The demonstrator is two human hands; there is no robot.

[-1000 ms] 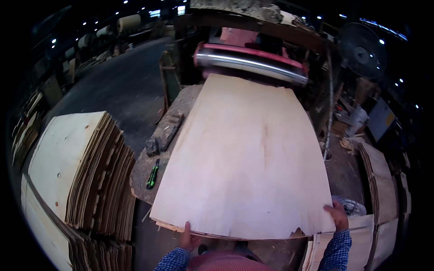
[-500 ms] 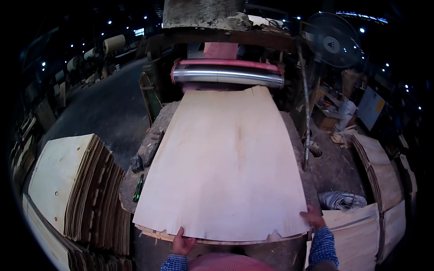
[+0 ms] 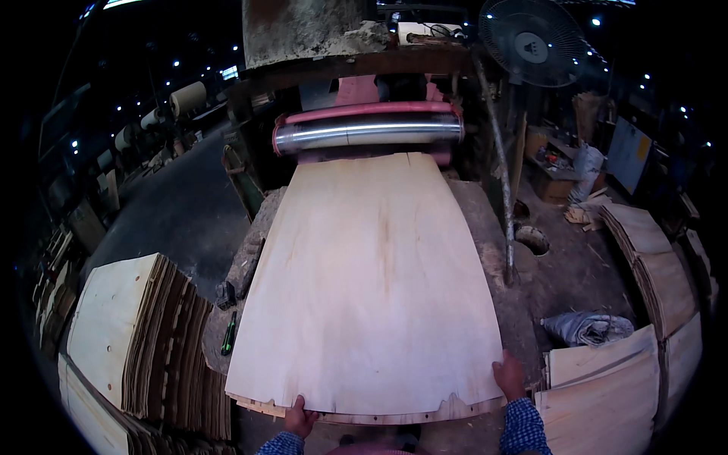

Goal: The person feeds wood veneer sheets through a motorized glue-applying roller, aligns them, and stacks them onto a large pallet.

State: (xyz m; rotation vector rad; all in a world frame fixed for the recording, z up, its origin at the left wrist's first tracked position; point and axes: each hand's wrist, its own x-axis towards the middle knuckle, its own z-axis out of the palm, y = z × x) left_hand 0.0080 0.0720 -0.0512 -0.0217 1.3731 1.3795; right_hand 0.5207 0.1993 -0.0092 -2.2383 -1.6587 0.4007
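Note:
A large pale sheet of wood veneer (image 3: 371,280) lies flat on a rough, crusted table (image 3: 497,250), its far edge at the shiny metal roller (image 3: 368,134) of a machine. My left hand (image 3: 301,416) grips the sheet's near edge at the left corner. My right hand (image 3: 509,375) holds the near edge at the right corner. Another thin sheet shows just under the near edge.
A tall stack of veneer sheets (image 3: 140,341) stands at my left. More veneer stacks (image 3: 614,387) stand at my right. A green-handled tool (image 3: 228,343) lies on the table's left edge. A fan (image 3: 535,38) on a pole (image 3: 497,174) rises at right. A grey sack (image 3: 588,327) lies on the floor.
The sheet has straightened and slid toward the roller, its far edge now at the roller. My view has turned to face the machine squarely. Both hands stay on the near edge.

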